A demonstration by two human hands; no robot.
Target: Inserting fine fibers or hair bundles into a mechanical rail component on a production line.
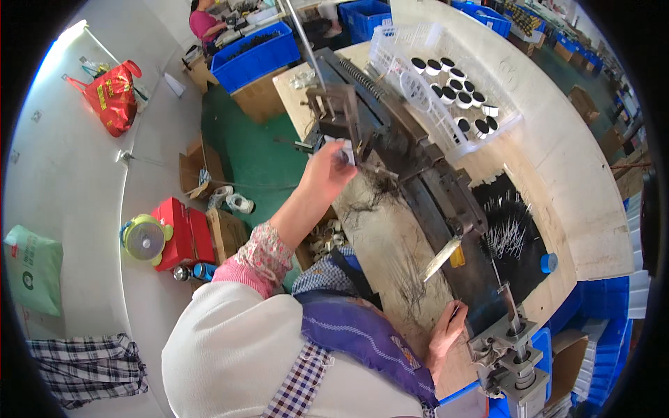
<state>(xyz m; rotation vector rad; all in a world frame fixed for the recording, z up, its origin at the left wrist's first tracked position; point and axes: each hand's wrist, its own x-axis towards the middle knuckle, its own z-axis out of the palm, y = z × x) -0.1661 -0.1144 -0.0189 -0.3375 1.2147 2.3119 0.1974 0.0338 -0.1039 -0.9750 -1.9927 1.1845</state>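
Note:
My left hand [326, 173] is closed at the far left end of a long dark metal machine [418, 164]. A white piece and a dark round part show at its fingertips, but what it grips is not clear. Close to the machine's near right end, my right hand [447, 331] has thumb and fingers pinched together. Something thin and small seems to be between them, too small to name. Above that hand a flat pale strip [442, 260] sticks out from the machine. A metal clamp-like fixture [512, 348] stands to its right, with a thin rod rising from it.
Many thin metal wire pieces [507, 233] lie on a black mat [533, 240], beside a blue cap [549, 262]. A white plastic basket [502, 129] holds several white, black-topped cylinders. Blue bins [256, 57] and a person in pink [203, 24] are farther back. Cartons [226, 233] stand on the green floor.

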